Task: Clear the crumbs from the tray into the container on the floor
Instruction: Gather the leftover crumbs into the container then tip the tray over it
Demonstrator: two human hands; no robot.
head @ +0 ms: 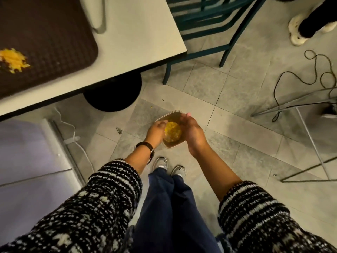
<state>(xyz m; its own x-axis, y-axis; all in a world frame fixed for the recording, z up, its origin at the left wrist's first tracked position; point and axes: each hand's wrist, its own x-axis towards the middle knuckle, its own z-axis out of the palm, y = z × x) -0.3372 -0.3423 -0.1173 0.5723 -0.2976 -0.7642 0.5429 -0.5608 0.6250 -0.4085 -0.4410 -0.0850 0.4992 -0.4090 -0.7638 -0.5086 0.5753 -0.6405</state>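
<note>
My hands hang over a clear, square plastic container (170,132) with rounded corners, set on the grey stone-tiled floor (237,88) just ahead of my grey trainers (169,166). A heap of bright yellow crumbs (172,132) fills its middle. My left hand (156,132), a dark-strapped watch (148,149) on its wrist, is at the container's 9 o'clock, fingers curled loosely downward; my right hand (192,133) is at 3 o'clock, cupped half open. Whether either one holds crumbs, I cannot tell. Up at 10 o'clock, the dark brown tray (47,39), ribbed and round-cornered, lies on the smooth white worktop (142,37) with another yellow patch (13,60) on it. My sleeves (102,203) are chunky black-and-white knit.
</note>
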